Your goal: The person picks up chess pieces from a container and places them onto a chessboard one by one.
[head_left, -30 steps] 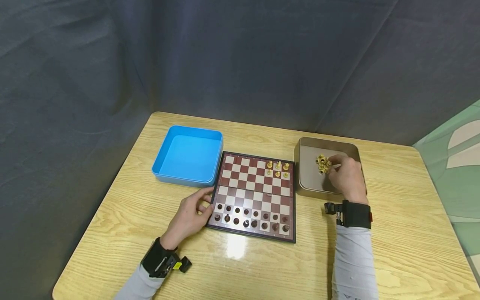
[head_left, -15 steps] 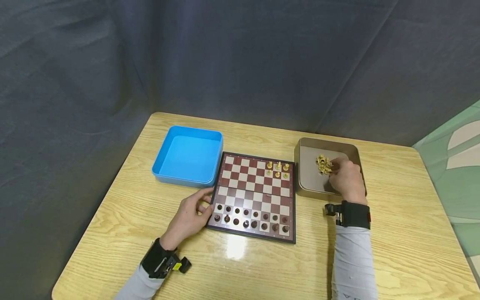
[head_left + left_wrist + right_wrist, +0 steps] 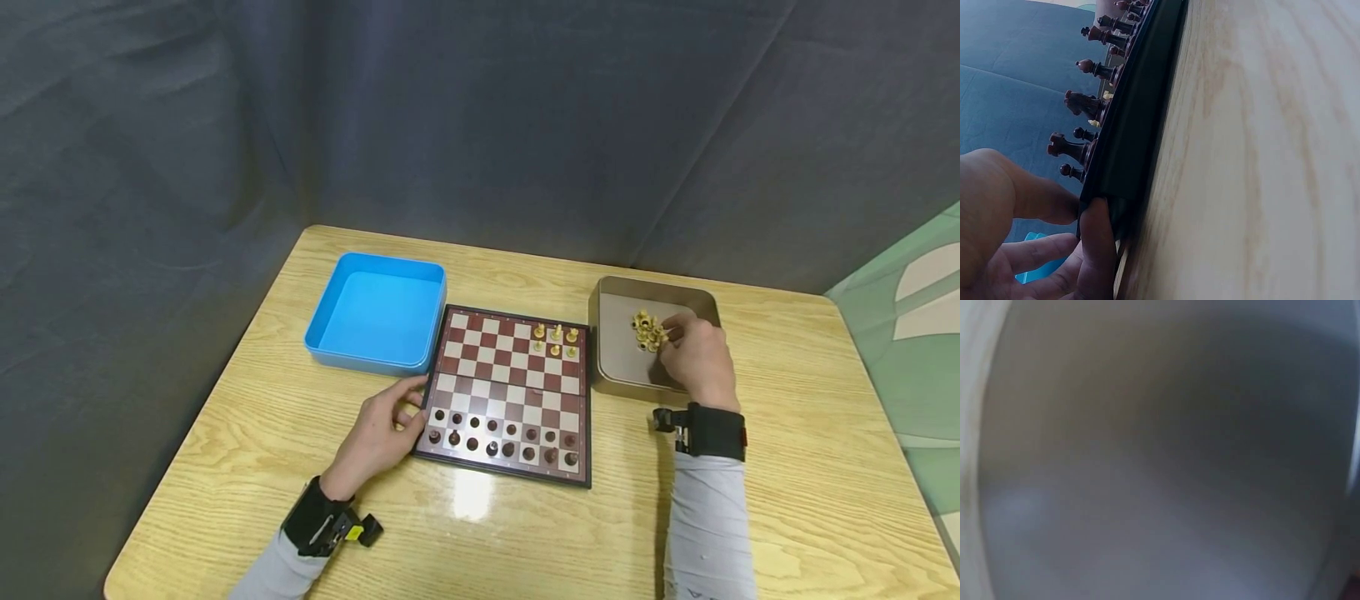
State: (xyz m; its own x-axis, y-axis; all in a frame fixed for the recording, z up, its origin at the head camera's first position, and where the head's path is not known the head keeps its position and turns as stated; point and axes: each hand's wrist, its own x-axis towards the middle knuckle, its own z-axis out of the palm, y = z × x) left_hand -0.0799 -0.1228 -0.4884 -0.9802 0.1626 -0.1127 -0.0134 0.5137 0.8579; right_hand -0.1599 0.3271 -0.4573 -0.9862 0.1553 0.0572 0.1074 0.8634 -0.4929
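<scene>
My left hand (image 3: pixel 378 433) rests against the left edge of the magnetic-looking chessboard (image 3: pixel 510 396), near its front corner. In the left wrist view, the fingers (image 3: pixel 1096 240) touch the black rim of the board beside a dark rook (image 3: pixel 1067 147). Two rows of dark chess pieces (image 3: pixel 492 447) stand on the near side. A few cream chess pieces (image 3: pixel 556 333) occupy the far right corner. Inside the brown tin (image 3: pixel 615 371), my right hand (image 3: pixel 699 358) has its fingertips at a heap of cream chess pieces (image 3: pixel 643 323); whether it pinches one is hidden. The right wrist view is blurred.
A blue tray (image 3: pixel 375 312) stands to the left of the board, close to its far corner. The tin sits right beside the board's right edge. Dark cloth (image 3: pixel 480 133) hangs behind the wooden table (image 3: pixel 525 550).
The fingers of my right hand have shifted slightly over the heap in the tin. My left hand, the board and the pieces on it look the same.
</scene>
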